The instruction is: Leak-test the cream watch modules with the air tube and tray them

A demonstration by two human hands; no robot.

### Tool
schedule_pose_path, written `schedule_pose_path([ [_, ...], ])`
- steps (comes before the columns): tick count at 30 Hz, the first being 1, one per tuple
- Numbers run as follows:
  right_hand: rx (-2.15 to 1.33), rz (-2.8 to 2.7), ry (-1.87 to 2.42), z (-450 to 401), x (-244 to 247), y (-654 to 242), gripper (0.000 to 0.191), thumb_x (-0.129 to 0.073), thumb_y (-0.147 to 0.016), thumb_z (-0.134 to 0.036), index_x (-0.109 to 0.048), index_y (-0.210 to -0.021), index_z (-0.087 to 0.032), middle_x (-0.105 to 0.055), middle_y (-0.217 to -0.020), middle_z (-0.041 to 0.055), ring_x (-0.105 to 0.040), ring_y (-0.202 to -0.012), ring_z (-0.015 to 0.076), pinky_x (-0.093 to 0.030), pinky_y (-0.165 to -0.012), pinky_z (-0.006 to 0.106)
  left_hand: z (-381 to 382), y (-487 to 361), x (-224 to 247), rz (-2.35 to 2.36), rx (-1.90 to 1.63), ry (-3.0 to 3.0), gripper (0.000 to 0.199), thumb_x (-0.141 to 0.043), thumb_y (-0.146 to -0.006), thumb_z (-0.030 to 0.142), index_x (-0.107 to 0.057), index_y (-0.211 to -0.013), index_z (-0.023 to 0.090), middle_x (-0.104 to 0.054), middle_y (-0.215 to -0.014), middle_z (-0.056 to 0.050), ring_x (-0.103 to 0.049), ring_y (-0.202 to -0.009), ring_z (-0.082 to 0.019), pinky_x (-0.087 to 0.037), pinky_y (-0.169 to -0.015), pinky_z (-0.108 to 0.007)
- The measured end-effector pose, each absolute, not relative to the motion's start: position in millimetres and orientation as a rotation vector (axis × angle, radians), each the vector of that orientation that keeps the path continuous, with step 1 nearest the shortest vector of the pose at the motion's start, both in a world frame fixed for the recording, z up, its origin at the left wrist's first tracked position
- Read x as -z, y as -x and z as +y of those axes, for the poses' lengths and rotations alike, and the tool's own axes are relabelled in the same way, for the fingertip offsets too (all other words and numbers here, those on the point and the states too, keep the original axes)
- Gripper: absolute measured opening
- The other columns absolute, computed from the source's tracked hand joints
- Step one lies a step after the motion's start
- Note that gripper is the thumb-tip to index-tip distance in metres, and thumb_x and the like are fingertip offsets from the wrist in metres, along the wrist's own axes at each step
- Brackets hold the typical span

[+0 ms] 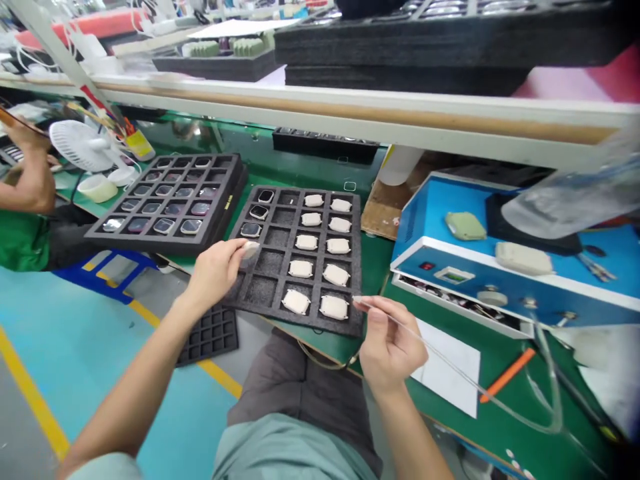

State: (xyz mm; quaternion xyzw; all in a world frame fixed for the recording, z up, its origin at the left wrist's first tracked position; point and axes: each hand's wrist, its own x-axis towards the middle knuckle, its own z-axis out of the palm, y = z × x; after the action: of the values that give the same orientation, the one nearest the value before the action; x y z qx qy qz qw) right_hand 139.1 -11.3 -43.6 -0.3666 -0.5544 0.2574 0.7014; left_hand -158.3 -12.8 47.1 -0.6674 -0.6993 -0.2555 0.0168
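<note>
no readable text, tiny yellow label [229,202] on the black tray [238,179] rim beyond the left hand [215,273], too small to read, blurred green display [454,275] on the blue benchtop machine [415,227] beyond the right hand [390,343]

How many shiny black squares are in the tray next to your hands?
3: the dark pieces fill the far three pockets of the left column in the foam tray.

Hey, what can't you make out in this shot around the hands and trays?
Head view:
The pale square piece in the left hand: fingers cover part of it, and it is blurred.
The clear tube in the right hand: its tip is too thin to make out.
The co-worker's hand: what it holds is cut off by the left edge.
The black foam tray below the bench: the bench edge hides its far part.
</note>
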Motion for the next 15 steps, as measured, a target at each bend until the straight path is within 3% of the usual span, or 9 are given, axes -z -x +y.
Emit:
schedule_pose_path([
  [4,-0.545,-1.288,0.809,-7.4,42.4,-139.5,0.018,-0.065,-0.098,-0.013,-0.076,-0.108,-0.024,-0.078,-0.1,0.0055,-0.076,-0.094,0.0202,-0.067,-0.079,0.039,-11.2,81.7,-26.3,-2.313,1.677,2.09,0.035,-0.053,-0.102,0.039,-0.075,-0.116,0.015,-0.082,-0.105,-0.01,-0.074,-0.079,-0.02,-0.06,-0.072,-0.029],
  [7,-0.5,-1.33,0.813,-3.1,38.4,-139.9,0.022,-0.064,-0.098,-0.01,-0.076,-0.109,-0.025,-0.079,-0.106,0.0061,-0.077,-0.102,0.0203,-0.066,-0.087,0.039,-4.9,26.1,-7.8,-2.325,2.098,2.145,0.037,-0.056,-0.102,0.04,-0.074,-0.121,0.013,-0.082,-0.104,-0.01,-0.075,-0.075,-0.018,-0.061,-0.066,-0.026],
  [10,-0.524,-1.306,0.833,1.0,36.3,-140.0,0.024,-0.064,-0.099,-0.01,-0.077,-0.112,-0.026,-0.081,-0.111,0.0061,-0.077,-0.107,0.0206,-0.066,-0.093,0.039,-1.4,0.3,3.3,-2.294,2.135,2.172,0.04,-0.059,-0.102,0.038,-0.073,-0.13,0.013,-0.082,-0.11,-0.011,-0.077,-0.078,-0.018,-0.063,-0.071,-0.027],
  [15,-0.588,-1.272,0.82,2.4,34.8,-140.0,0.027,-0.066,-0.098,-0.01,-0.078,-0.114,-0.027,-0.081,-0.113,0.0054,-0.078,-0.108,0.0209,-0.066,-0.095,0.039,-3.8,2.8,7.2,-2.155,2.045,2.326,0.034,-0.063,-0.103,0.035,-0.077,-0.126,0.017,-0.08,-0.125,-0.01,-0.079,-0.108,-0.023,-0.062,-0.096,-0.031],
])
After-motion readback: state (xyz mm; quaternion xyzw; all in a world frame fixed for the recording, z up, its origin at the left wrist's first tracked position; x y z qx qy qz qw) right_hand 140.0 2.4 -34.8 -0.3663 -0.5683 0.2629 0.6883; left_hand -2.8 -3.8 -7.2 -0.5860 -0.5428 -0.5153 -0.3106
